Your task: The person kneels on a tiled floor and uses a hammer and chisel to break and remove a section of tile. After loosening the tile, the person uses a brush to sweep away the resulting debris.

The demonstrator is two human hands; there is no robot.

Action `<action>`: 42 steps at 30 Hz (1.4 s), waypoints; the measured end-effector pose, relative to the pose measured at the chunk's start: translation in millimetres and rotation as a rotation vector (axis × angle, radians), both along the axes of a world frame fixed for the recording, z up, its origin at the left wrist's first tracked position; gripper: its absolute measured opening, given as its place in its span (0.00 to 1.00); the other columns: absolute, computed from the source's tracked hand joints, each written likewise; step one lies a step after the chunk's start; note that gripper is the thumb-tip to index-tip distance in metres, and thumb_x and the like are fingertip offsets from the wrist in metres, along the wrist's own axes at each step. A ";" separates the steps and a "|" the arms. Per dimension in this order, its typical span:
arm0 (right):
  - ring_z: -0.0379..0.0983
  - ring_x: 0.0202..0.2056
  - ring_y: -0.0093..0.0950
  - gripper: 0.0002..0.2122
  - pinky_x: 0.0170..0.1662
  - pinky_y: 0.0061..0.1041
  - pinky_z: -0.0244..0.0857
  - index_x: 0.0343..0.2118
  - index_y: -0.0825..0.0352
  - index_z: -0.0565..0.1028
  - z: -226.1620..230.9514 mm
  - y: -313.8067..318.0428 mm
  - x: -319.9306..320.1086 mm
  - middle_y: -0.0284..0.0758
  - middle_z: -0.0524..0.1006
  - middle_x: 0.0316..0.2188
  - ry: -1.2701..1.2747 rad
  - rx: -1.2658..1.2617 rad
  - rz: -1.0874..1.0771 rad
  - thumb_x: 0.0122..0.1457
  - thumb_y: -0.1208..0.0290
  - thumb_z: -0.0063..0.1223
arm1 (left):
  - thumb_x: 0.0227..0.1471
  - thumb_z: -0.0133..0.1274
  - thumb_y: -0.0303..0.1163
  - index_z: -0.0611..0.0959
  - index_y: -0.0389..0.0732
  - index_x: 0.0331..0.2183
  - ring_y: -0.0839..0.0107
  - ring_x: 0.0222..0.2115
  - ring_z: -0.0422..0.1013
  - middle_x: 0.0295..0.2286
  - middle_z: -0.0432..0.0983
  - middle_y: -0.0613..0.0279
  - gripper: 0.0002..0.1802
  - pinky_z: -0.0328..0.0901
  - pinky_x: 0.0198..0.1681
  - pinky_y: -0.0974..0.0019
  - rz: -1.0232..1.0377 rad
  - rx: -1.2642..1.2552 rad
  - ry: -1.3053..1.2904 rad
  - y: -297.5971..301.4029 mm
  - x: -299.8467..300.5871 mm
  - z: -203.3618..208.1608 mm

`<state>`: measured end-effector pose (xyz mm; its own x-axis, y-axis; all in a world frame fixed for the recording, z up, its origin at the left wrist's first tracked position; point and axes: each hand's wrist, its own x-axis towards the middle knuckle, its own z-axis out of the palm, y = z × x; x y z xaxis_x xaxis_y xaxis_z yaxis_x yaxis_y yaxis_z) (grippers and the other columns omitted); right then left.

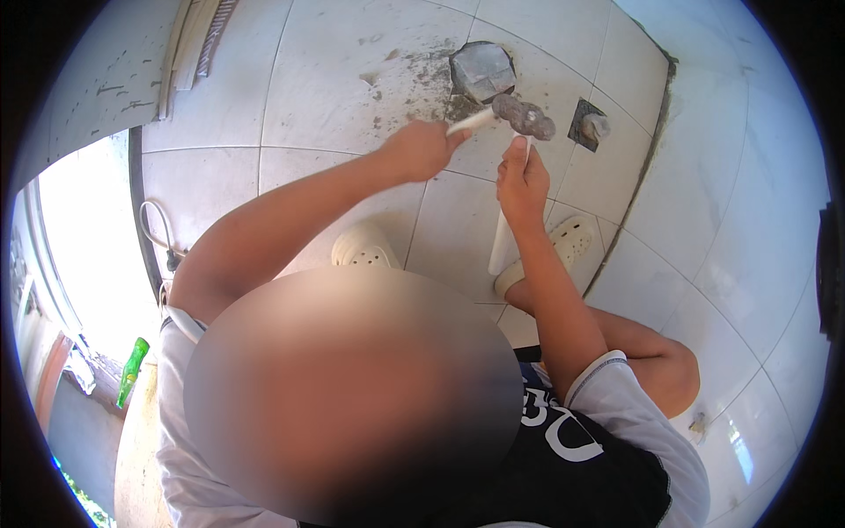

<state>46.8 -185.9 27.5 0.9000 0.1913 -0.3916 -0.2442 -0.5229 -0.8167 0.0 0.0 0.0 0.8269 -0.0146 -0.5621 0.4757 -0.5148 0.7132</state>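
While the left hand point(417, 151) is curled tight round a pale stick point(472, 121) and the right hand point(524, 183) grips a white strip point(502, 242), the grey lump point(523, 117) sits at the stick's end around 1 o'clock, so imo it's lump-working time, and the next move calls for steady control near the floor opening point(482, 70) at its 11 o'clock.

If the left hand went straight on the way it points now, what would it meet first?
Probably the grey lumpy mass: the left hand points along its pale stick toward it, though depth is unclear from this single view.
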 end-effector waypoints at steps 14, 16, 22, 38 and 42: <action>0.59 0.14 0.15 0.23 0.15 0.17 0.55 0.27 0.65 0.68 -13.6 -30.9 5.1 0.26 0.64 0.15 -0.072 -0.146 -0.026 0.63 0.45 0.44 | 0.62 0.33 0.58 0.79 0.30 0.33 0.44 0.32 0.74 0.26 0.77 0.38 0.37 0.67 0.42 0.49 -0.152 0.003 -0.033 2.9 13.4 -7.4; 0.59 0.13 0.15 0.24 0.15 0.17 0.55 0.27 0.65 0.68 -16.5 -37.9 7.9 0.27 0.64 0.15 -0.085 -0.178 0.001 0.63 0.44 0.44 | 0.62 0.32 0.59 0.79 0.31 0.34 0.46 0.31 0.75 0.27 0.77 0.41 0.38 0.67 0.40 0.49 -0.170 0.015 0.014 7.9 19.2 -9.8; 0.65 0.21 0.18 0.28 0.26 0.21 0.60 0.25 0.68 0.72 -15.6 -51.1 13.4 0.29 0.69 0.16 -0.008 -0.227 -0.104 0.61 0.41 0.44 | 0.60 0.33 0.63 0.80 0.33 0.34 0.55 0.28 0.75 0.25 0.77 0.50 0.39 0.69 0.35 0.54 -0.222 0.094 0.065 63.9 31.5 -7.3; 0.75 0.34 0.50 0.19 0.38 0.43 0.67 0.36 0.72 0.73 -19.4 -82.3 51.6 0.52 0.78 0.29 -0.341 -0.729 0.057 0.62 0.55 0.47 | 0.61 0.35 0.60 0.77 0.35 0.36 0.49 0.26 0.75 0.22 0.77 0.45 0.34 0.68 0.34 0.49 -0.139 0.128 0.049 39.3 6.4 30.9; 0.75 0.34 0.51 0.18 0.38 0.43 0.67 0.39 0.72 0.72 -34.3 -83.9 43.2 0.51 0.78 0.30 -0.345 -0.697 0.058 0.61 0.57 0.47 | 0.61 0.34 0.61 0.79 0.35 0.36 0.47 0.32 0.74 0.27 0.77 0.42 0.35 0.67 0.38 0.48 -0.219 0.156 0.032 36.3 11.5 8.7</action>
